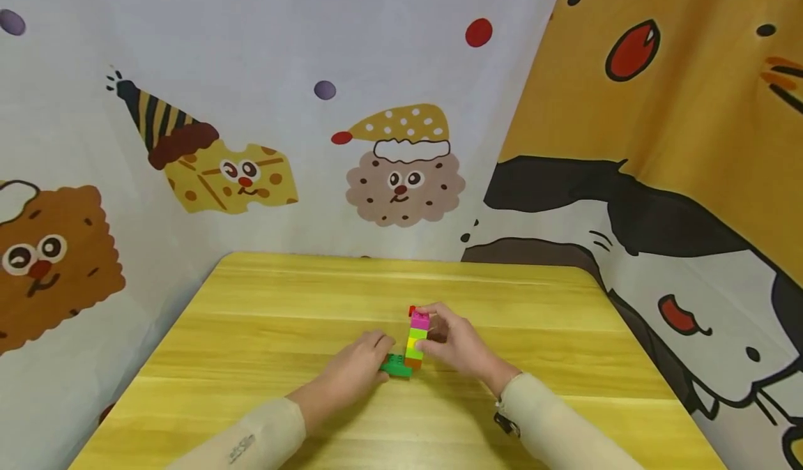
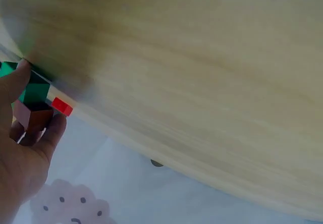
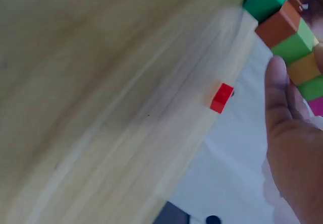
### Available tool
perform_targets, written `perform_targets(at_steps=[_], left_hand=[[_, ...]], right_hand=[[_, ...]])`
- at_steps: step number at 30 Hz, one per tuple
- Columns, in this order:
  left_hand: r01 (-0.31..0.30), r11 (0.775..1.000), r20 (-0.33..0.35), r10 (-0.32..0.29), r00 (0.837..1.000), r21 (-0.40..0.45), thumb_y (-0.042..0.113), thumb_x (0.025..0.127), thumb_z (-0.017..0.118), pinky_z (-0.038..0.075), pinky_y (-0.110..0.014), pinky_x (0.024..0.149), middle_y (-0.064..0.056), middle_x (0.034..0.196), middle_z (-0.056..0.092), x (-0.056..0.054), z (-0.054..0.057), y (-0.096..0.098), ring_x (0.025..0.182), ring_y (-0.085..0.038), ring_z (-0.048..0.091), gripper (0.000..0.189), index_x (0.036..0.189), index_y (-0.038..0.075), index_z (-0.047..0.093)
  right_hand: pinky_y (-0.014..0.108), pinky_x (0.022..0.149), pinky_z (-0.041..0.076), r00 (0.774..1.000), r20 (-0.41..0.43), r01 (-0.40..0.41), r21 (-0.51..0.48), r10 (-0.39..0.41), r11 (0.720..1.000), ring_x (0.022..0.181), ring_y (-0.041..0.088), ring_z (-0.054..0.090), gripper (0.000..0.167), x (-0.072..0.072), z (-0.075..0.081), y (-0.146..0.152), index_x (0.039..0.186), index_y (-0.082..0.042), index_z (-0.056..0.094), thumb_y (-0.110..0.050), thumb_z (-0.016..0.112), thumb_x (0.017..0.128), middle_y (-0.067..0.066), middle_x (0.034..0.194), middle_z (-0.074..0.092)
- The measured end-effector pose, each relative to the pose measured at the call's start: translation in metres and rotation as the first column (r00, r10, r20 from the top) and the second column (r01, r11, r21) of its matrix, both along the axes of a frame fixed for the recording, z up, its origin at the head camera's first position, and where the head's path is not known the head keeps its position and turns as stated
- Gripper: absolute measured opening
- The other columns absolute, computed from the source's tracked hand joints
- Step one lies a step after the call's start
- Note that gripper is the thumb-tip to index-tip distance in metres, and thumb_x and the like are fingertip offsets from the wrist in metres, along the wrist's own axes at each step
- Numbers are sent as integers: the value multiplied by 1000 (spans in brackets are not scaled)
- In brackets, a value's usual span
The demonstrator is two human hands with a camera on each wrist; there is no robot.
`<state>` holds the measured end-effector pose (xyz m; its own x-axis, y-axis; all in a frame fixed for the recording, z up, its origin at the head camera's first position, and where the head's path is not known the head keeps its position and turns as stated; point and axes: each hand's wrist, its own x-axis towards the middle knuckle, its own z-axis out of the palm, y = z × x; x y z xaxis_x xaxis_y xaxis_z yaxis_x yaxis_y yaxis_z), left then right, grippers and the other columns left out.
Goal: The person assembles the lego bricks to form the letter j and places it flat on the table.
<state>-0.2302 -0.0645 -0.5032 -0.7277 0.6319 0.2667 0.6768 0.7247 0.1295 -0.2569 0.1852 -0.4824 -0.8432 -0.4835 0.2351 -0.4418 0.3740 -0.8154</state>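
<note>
An upright stack of toy building bricks (image 1: 417, 334) has pink on top, then lime, yellow and lime, with orange-brown at the bottom. My right hand (image 1: 461, 344) grips this stack from the right, thumb and fingers on its sides. At the stack's foot, to its left, lies a green brick (image 1: 398, 366) with studs on top. My left hand (image 1: 357, 364) pinches the green brick. In the left wrist view the thumb lies over green, and an orange-brown brick (image 2: 35, 117) sits against it. The right wrist view shows the green brick (image 3: 266, 1) meeting the stack's orange-brown end.
A small red brick (image 1: 411, 310) lies on the table behind the stack. The wooden table (image 1: 282, 296) has rounded far corners. A cloth with cartoon prints (image 1: 282, 58) hangs behind and beside it.
</note>
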Motion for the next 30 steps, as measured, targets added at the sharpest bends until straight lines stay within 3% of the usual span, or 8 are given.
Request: perform_targets(at_steps=[4, 7, 10, 13, 16, 26, 30], left_hand=[[9, 1000, 41, -9, 999, -6, 34, 85, 79, 54, -24, 81, -2, 106, 61, 0, 2, 1, 96, -13, 59, 48, 119, 6, 62], [34, 999, 111, -34, 993, 0, 38, 83, 78, 51, -19, 69, 3, 96, 62, 1, 4, 2, 86, -8, 55, 38, 104, 9, 67], [62, 998, 187, -63, 980, 15, 41, 82, 77, 47, -17, 63, 9, 86, 60, 3, 6, 4, 82, -6, 52, 33, 98, 12, 70], [73, 997, 241, -80, 967, 36, 40, 82, 78, 45, -16, 59, 13, 79, 56, 6, 8, 6, 76, -4, 49, 32, 96, 12, 71], [56, 996, 272, -71, 960, 63, 39, 81, 79, 44, -17, 57, 13, 76, 53, 9, 8, 8, 72, -4, 48, 30, 92, 13, 71], [26, 996, 288, -48, 956, 82, 39, 80, 80, 47, -18, 62, 10, 81, 55, 12, 6, 8, 75, -5, 49, 33, 94, 11, 70], [29, 997, 289, -49, 956, 75, 50, 80, 79, 51, -22, 69, 5, 91, 61, 15, 6, 6, 83, -7, 54, 49, 104, 9, 68]], right_hand=[[35, 75, 58, 978, 195, 69, 21, -71, 997, 96, 22, 66, 59, -7, -4, 4, 145, -17, 46, -25, 73, 92, 9, 113, 62], [38, 76, 57, 954, 286, 73, 85, -95, 994, 97, 23, 63, 58, -9, -9, 8, 143, -14, 49, -35, 71, 93, 9, 116, 60], [41, 82, 54, 953, 287, 39, 198, -96, 979, 101, 22, 59, 53, -10, -12, 12, 136, -14, 56, -41, 69, 93, 5, 116, 60], [44, 87, 49, 963, 256, 1, 317, -87, 948, 104, 21, 56, 54, -10, -12, 12, 136, -16, 58, -47, 68, 92, 2, 117, 61], [46, 88, 48, 960, 269, -27, 367, -78, 930, 104, 21, 55, 60, -11, -10, 11, 141, -16, 54, -49, 67, 92, 2, 118, 60], [49, 92, 47, 952, 294, -37, 372, -80, 927, 109, 22, 53, 63, -10, -9, 10, 143, -17, 51, -49, 67, 92, 5, 123, 58], [48, 89, 48, 952, 295, -36, 355, -75, 934, 108, 23, 53, 62, -11, -8, 12, 143, -17, 51, -50, 65, 93, 6, 123, 57]])
